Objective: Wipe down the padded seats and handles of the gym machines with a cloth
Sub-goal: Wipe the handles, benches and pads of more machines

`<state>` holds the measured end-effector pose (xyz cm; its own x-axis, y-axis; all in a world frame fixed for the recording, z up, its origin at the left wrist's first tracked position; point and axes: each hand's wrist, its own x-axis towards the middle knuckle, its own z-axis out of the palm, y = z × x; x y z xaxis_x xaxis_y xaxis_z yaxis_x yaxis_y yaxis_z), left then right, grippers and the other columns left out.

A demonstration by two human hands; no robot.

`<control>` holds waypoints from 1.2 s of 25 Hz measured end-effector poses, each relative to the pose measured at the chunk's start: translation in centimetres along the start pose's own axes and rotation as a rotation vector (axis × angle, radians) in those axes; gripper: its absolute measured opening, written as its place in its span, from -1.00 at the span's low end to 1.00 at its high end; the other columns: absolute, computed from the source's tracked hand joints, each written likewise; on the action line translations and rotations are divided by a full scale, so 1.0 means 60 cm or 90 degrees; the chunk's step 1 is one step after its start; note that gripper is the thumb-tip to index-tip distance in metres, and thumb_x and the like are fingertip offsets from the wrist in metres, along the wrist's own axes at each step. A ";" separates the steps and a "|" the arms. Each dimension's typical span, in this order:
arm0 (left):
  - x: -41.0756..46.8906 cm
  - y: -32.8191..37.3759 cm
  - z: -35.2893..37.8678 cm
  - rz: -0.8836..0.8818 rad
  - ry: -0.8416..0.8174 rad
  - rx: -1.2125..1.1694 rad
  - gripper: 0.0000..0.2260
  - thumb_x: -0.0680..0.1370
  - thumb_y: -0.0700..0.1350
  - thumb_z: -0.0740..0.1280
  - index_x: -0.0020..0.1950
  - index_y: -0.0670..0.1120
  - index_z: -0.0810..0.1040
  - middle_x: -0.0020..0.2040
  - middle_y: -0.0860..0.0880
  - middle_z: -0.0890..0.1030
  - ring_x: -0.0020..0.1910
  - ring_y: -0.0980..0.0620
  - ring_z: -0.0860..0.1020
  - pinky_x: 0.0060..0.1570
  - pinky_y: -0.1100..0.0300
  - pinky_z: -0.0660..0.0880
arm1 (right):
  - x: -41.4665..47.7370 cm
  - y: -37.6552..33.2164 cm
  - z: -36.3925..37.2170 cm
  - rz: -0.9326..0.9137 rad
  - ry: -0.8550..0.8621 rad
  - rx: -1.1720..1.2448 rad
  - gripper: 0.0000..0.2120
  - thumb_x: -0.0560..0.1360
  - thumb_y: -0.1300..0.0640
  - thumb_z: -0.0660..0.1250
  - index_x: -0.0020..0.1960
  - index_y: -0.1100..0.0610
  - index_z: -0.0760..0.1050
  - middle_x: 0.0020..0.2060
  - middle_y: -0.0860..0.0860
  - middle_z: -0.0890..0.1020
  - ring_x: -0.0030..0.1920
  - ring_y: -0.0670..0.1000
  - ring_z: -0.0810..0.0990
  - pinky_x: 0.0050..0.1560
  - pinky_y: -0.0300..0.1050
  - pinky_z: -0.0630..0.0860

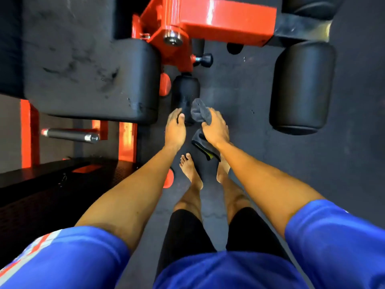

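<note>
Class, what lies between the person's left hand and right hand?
The head view shows the lower end of the small black roller pad, gripped by the left hand, and the grey cloth bunched in the right hand.

A small roller pad [185, 88] sits between a wide seat pad [89, 65] on its left and a large roller pad [302, 86] on its right, with the machine frame [208, 19] behind all three. The left hand [175, 130] grips its near end; the right hand [215, 130], just beside, holds a cloth [200, 111] at its right side.
</note>
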<state>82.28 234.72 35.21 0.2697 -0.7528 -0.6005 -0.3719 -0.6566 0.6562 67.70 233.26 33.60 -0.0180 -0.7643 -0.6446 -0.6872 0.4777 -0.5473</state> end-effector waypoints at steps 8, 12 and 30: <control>0.225 -0.115 0.050 0.058 0.008 0.014 -0.61 0.74 -0.07 0.09 0.53 -0.16 0.40 0.53 -0.12 0.40 0.52 -0.03 0.33 0.53 0.15 0.17 | 0.197 -0.021 0.130 -0.030 0.135 0.085 -0.39 0.63 0.09 0.28 0.64 -0.07 0.20 0.54 0.00 0.34 0.42 0.22 0.46 0.40 0.21 0.42; 0.286 -0.126 0.068 0.102 0.027 -0.003 -0.56 0.71 -0.02 0.06 0.55 -0.17 0.37 0.53 -0.14 0.40 0.53 -0.04 0.33 0.55 0.01 0.18 | 0.227 0.004 0.176 -0.106 0.092 -0.016 -0.32 0.64 -0.12 0.27 0.67 -0.21 0.05 0.66 -0.04 0.07 0.56 0.21 0.22 0.57 0.17 0.23; 0.277 -0.120 0.076 0.065 -0.051 -0.131 -0.10 0.48 0.51 0.06 0.66 -0.04 0.12 0.67 0.01 0.09 0.63 0.13 0.04 0.63 -0.07 -0.04 | 0.227 0.022 0.230 -0.179 0.206 0.080 -0.34 0.59 0.21 0.33 0.62 -0.12 0.26 0.66 -0.05 0.09 0.66 0.17 0.00 0.60 0.26 0.12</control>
<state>85.41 227.11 18.43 0.1661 -0.8153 -0.5547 -0.2027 -0.5787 0.7899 76.56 229.44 16.74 -0.0829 -0.9589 -0.2714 -0.6044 0.2649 -0.7514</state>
